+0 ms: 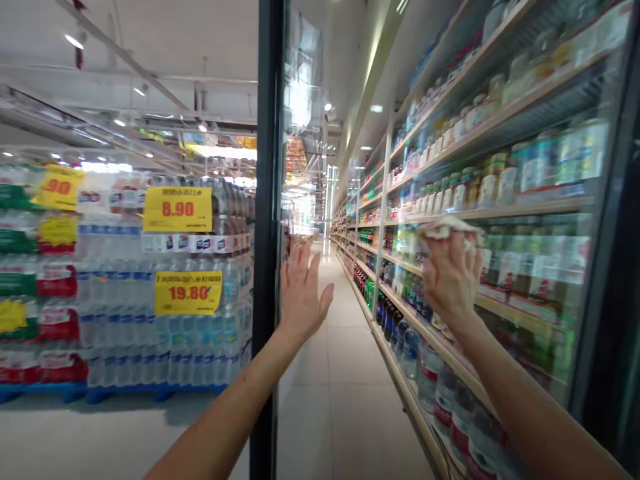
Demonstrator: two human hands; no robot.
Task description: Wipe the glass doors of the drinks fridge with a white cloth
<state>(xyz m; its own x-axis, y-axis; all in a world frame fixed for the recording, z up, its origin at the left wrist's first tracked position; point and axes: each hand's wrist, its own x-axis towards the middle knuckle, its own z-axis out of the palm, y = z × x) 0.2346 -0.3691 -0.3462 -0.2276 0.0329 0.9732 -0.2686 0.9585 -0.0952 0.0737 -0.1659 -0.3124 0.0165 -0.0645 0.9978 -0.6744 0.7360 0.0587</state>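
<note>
A glass door (350,373) with a dark frame (267,200) stands in front of me. My left hand (302,293) is raised with its fingers spread, resting flat on or close to the glass beside the left side of the frame. It holds nothing. Farther right, my right hand (453,277) has its fingers bent over a pale, crumpled cloth (450,227). The cloth appears to be against the pane, with part of it showing above the fingers. Bottles on shelves show through or reflect in the glass around this hand.
Long shelves (500,215) of bottles and cans run along the right. On the left, shrink-wrapped bottle packs (200,340) are stacked on a blue pallet (117,393), with yellow price signs (178,209). A tiled floor (350,420) shows through the pane.
</note>
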